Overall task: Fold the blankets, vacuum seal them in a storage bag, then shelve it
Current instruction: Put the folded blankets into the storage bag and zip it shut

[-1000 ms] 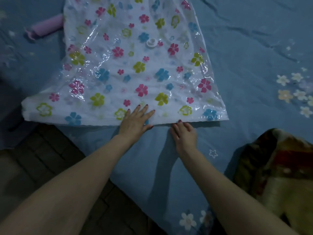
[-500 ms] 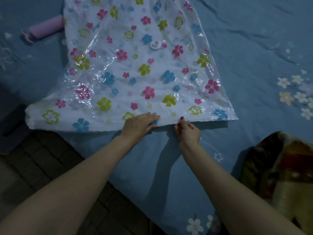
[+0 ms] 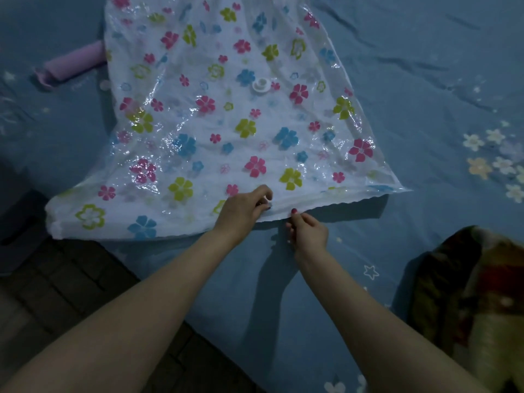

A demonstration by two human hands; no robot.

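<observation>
A clear plastic storage bag [image 3: 215,131] printed with coloured flowers lies flat on the blue bed sheet [image 3: 425,80], its white round valve [image 3: 261,85] facing up. My left hand [image 3: 243,207] has its fingers curled and pinches the bag's near edge from above. Just to its right, my right hand [image 3: 307,231] pinches the same near edge with thumb and fingers. A folded brown, red and yellow blanket [image 3: 479,302] lies at the lower right of the bed, apart from both hands.
A purple cylinder-shaped object [image 3: 72,63] lies on the sheet left of the bag, partly under it. The bed's edge runs diagonally at lower left, with dark wooden floor [image 3: 56,293] beyond it. Printed flowers mark the sheet at the right.
Both hands went from lying flat at the bag's near edge to curling and pinching it. The edge has lifted slightly, and the view has shifted so the bag sits lower.
</observation>
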